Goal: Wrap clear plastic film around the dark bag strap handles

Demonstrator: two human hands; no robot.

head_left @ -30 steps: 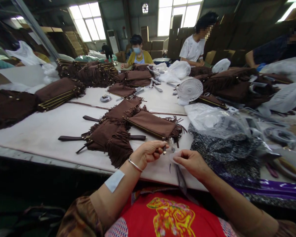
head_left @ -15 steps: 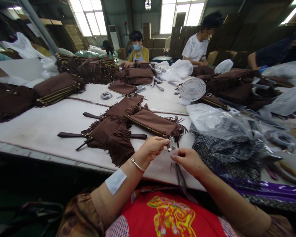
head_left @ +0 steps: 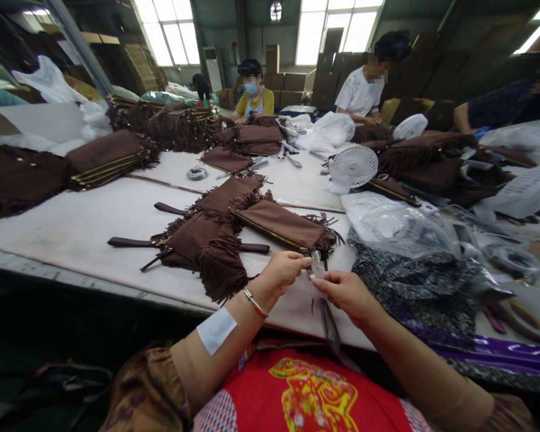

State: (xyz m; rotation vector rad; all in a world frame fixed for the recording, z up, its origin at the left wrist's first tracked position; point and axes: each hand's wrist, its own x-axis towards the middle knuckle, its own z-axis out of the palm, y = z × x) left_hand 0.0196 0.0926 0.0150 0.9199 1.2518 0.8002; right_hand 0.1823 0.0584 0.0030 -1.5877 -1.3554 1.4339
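A brown fringed pouch (head_left: 284, 223) with a gold zipper lies just ahead of my hands. My left hand (head_left: 284, 273) is closed, thumb and forefinger pinching clear plastic film (head_left: 316, 261) around the hardware at the pouch's near end. From the right, my right hand (head_left: 347, 294) pinches the lower part of the same film. Below my fingers a dark strap (head_left: 329, 327), seemingly wrapped in plastic, hangs over the table edge. What exactly is under the film is too small to tell. More brown fringed pouches (head_left: 198, 237) with wrist straps lie overlapped to the left.
A white fan (head_left: 353, 165) stands beyond, right of centre. Clear plastic bags (head_left: 400, 222) lie over black-and-white woven fabric (head_left: 414, 288) on the right. Stacked brown pouches (head_left: 110, 153) line the left, and a tape roll (head_left: 197, 173) lies mid-table. Several people work across the table.
The view has shifted slightly, so the scene sits a little lower and to the right. Both hands stay at the film, with only a slight shift of the fingers.
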